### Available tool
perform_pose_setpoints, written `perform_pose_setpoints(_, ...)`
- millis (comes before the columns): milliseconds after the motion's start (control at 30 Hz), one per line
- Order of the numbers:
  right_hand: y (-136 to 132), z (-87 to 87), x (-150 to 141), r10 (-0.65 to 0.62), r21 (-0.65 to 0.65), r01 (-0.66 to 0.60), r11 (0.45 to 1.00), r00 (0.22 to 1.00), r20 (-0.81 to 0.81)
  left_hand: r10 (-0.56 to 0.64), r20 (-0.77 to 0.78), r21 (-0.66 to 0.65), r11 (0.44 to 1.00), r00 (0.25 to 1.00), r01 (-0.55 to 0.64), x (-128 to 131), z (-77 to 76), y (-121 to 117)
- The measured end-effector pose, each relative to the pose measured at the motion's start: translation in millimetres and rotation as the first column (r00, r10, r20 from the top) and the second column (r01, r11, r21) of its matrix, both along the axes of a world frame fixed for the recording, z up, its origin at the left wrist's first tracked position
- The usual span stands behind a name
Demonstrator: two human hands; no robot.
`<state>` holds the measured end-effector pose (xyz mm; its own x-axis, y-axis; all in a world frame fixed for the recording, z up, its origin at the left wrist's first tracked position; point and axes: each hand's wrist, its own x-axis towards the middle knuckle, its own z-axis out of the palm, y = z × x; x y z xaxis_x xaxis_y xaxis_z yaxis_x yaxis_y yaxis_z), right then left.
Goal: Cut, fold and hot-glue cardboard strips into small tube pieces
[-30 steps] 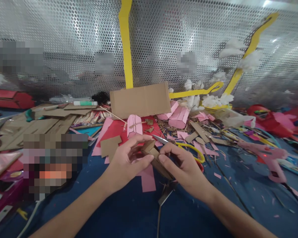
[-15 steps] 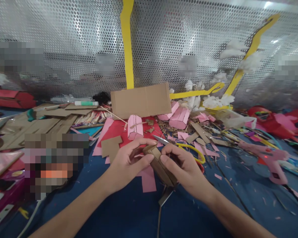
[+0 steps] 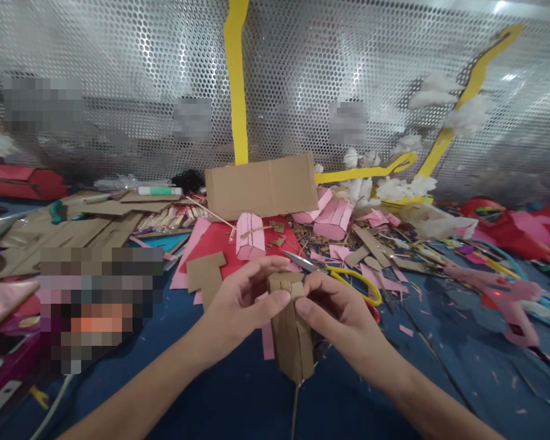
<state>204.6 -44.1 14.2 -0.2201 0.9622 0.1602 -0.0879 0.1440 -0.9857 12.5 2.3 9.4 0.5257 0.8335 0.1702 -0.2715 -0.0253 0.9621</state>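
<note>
A small brown cardboard box with folded, angled sides is held between my two hands over the blue table. My left hand grips its upper left, the thumb pressed on the front face. On the upper right edge, my right hand pinches with thumb and forefinger. A dark seam runs down the box between the thumbs. Just behind my right hand lie scissors with yellow handles, blades pointing left. A pink folded paper box stands beyond my hands on red paper.
A pink glue gun with a lit red light lies at right. Cardboard sheets and a glue stick are at left. A large cardboard piece stands near the perforated metal screen. A purple power strip sits at lower left.
The cardboard box has turned from a slant to nearly upright, its lower end swinging left. Both hands keep hold of it near the top. The metal piece below it is now hidden.
</note>
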Motion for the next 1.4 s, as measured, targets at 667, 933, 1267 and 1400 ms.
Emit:
perform_pose_setpoints(667,-3,-2.5,-4,0.059,-0.103,-0.073,0.992,0.99,-0.129,0.028,-0.054,-0.128,0.991,0.998,-0.035,-1,-1.3,0)
perform_pose_setpoints(933,0,-9.1,-1,0.033,-0.137,-0.056,0.989,0.986,-0.162,0.043,-0.078,-0.166,0.985,0.996,-0.056,0,-4.0,0)
perform_pose_setpoints(1267,5,-10.7,-1,-0.045,-0.126,0.016,0.992,0.972,-0.23,-0.078,-0.087,-0.124,0.99,0.993,0.067,7,-10.1,1)
perform_pose_setpoints(1400,6,-11.4,0,-0.076,-0.146,0.048,0.988,0.978,-0.195,-0.085,-0.148,-0.131,0.989,0.985,0.066,4,-10.5,-1)
